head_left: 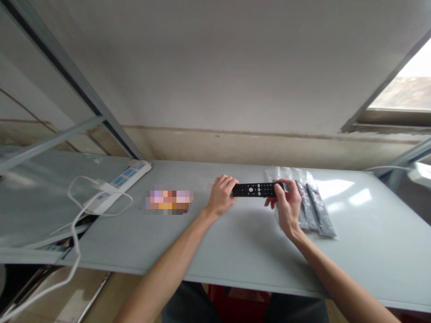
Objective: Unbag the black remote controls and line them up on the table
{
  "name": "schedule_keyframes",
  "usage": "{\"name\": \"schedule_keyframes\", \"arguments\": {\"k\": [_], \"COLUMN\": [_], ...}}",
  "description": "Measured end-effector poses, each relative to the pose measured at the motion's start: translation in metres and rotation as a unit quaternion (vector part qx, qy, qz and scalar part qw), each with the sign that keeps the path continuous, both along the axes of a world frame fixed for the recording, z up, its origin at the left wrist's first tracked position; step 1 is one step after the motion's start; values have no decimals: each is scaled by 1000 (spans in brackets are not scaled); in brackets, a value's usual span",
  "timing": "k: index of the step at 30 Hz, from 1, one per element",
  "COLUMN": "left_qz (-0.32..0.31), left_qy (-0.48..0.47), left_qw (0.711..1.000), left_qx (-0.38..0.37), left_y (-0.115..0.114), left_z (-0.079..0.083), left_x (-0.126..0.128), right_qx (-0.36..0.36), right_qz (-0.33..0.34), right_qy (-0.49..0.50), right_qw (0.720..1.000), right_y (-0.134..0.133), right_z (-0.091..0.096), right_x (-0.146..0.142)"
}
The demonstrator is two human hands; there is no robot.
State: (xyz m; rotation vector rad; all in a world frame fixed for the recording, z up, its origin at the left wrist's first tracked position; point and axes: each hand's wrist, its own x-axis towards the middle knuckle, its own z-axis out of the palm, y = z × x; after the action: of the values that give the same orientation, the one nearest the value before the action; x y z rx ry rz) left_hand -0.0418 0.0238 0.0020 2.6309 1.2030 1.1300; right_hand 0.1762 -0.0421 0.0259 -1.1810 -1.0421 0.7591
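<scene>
Nothing here can be read for certain. The button markings on the black remote control [254, 189] are too small to make out. At nine o'clock from it, the blue panels on the white power strip [126, 183] show only blurred marks. A pixelated patch [168, 201] hides whatever lies there, and the faint red marks on the pale sheet [209, 185] stay illegible.

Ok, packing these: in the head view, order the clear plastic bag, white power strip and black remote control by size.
Clear plastic bag, white power strip, black remote control; strip's distance makes its rank unsure.
</scene>
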Motion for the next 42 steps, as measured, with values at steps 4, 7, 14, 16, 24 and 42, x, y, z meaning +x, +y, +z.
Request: {"name": "schedule_keyframes", "arguments": {"k": [4, 7, 14, 16, 24, 42], "left_qz": [-18, -62, -93, -74, 13, 34], "left_qy": [40, 82, 55, 43, 33, 12], "left_qw": [999, 994, 994, 996, 999, 999], "left_qx": [23, 30, 24, 22, -15, -29], "left_y": [-4, -13, -22, -18, -11, -17], "left_z": [1, 4, 14, 16, 7, 8], "left_x": [2, 7, 13, 10, 7, 7], "right_qx": [-13, -26, 22, 39, 52, 45], "right_qz": [86, 150, 28, -27, -120, 150], "right_qy": [-132, -173, -73, -42, -30, -222], "right_qw": [987, 973, 997, 998, 991, 962], "right_y": [-16, -24, -15, -6, 10, -17], "right_z": [-5, -10, -5, 1, 11, -2], "right_x": [-18, -30, -19, -8, 18, -14]}}
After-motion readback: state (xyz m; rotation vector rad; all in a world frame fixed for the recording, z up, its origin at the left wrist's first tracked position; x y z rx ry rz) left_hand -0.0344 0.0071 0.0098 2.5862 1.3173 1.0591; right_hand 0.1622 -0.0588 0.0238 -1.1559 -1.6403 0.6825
